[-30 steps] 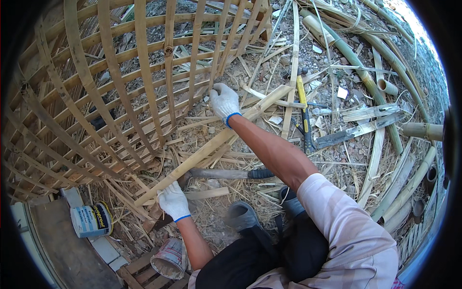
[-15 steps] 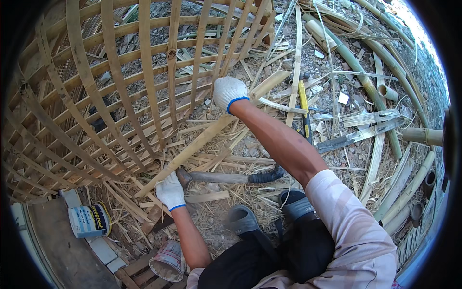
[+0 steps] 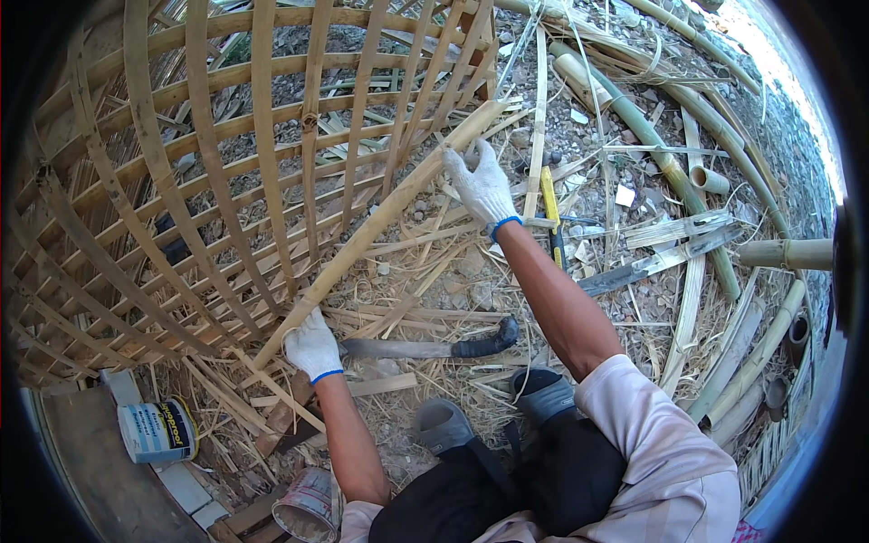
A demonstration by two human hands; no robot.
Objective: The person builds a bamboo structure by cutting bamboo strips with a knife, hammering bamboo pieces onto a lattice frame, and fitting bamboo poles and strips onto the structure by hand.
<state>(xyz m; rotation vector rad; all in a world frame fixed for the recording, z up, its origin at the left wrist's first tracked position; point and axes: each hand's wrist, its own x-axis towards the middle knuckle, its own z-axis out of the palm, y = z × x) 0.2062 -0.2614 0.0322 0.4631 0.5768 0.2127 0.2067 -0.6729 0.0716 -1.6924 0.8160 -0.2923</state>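
Note:
A long split bamboo strip (image 3: 389,214) slants from the lower left to the upper middle, in front of the woven bamboo lattice (image 3: 272,149). My left hand (image 3: 313,347), in a white knit glove with a blue cuff, grips the strip near its lower end; its fingers are partly hidden. Beside the upper part of the strip is my right hand (image 3: 481,187), gloved alike. Its thumb and fingers are curved and apart, the fingertips close to the strip's edge; whether they touch cannot be made out. A machete (image 3: 398,348) with a dark wrapped handle lies below.
A yellow and black hammer (image 3: 550,215) lies right of my right hand. Bamboo poles (image 3: 674,172) and a flat grey blade (image 3: 659,260) are farther right. Two buckets, one white and blue (image 3: 156,432) and one stained (image 3: 306,503), stand lower left. Shavings litter the ground.
My right hand has loosened from its closed grip on the bamboo strip and its fingers have spread. The strip's upper end has moved left and up. My left hand stays at the lower end.

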